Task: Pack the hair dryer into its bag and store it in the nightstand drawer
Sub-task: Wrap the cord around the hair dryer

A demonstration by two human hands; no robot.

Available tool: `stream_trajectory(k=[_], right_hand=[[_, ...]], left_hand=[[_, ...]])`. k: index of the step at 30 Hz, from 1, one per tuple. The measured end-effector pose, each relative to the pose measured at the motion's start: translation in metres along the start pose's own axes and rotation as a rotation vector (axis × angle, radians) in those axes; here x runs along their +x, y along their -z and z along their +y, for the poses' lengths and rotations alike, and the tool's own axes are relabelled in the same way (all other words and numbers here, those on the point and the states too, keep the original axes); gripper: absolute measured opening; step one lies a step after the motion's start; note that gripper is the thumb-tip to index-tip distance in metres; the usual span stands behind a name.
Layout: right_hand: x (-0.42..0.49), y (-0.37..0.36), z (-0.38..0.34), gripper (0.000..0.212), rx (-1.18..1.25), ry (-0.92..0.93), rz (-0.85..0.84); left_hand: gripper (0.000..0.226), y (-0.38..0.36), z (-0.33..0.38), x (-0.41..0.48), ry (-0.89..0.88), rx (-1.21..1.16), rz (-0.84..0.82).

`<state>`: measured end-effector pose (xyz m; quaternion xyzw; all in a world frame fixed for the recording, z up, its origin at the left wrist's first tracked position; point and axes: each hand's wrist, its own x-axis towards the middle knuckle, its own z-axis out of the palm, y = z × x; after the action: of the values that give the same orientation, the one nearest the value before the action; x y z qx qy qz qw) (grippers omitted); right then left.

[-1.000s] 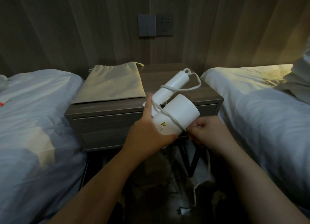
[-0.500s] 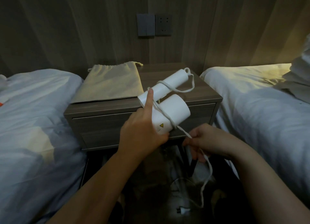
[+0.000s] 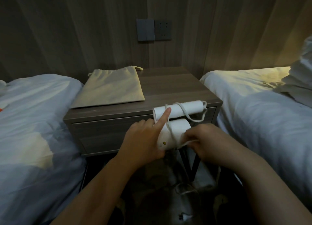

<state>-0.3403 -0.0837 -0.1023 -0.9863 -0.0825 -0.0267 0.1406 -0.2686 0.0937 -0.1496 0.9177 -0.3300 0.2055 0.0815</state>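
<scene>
One dryer (image 3: 175, 123), one cord (image 3: 196, 119), one bag (image 3: 109, 88), one nightstand (image 3: 177, 89) with seemingly two drawers (image 3: 109, 128), two beds (image 3: 33, 123), two hands (image 3: 143, 143), two wall plates (image 3: 154, 30).

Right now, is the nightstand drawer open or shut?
Shut. The drawer front sits flush in the nightstand, with no gap and nothing of its inside showing.

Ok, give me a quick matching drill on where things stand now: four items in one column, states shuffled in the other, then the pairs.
Items:
1. white folded hair dryer
2. beige cloth drawstring bag
3. brown wooden nightstand drawer
4. white power cord

States:
A. closed
B. looped around the dryer
C. lying flat on the nightstand top
D. held in the left hand

Pairs: 1-D, 2-C, 3-A, 4-B
</scene>
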Motion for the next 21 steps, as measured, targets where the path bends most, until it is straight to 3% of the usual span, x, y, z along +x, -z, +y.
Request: stream_trajectory(k=[3, 8, 13, 16, 21], right_hand=[[0.002, -0.001, -0.003, 0.013, -0.073, 0.0, 0.198], [0.006, -0.008, 0.008, 0.042, -0.174, -0.165, 0.149], [0.007, 0.001, 0.015, 0.018, 0.289, -0.072, 0.036], [0.003, 0.007, 0.023, 0.029, 0.378, 0.025, -0.029], [0.004, 0.008, 0.03, 0.013, 0.156, -0.153, 0.294]], left_hand=[[0.113, -0.001, -0.003, -0.001, -0.081, 0.002, -0.053], [0.111, -0.005, -0.004, -0.005, -0.149, 0.033, -0.097], [0.11, -0.005, -0.004, -0.004, -0.177, 0.009, -0.107], [0.11, -0.007, -0.003, -0.006, -0.205, 0.011, -0.136], [0.113, -0.009, -0.002, -0.005, -0.273, 0.028, -0.14]])
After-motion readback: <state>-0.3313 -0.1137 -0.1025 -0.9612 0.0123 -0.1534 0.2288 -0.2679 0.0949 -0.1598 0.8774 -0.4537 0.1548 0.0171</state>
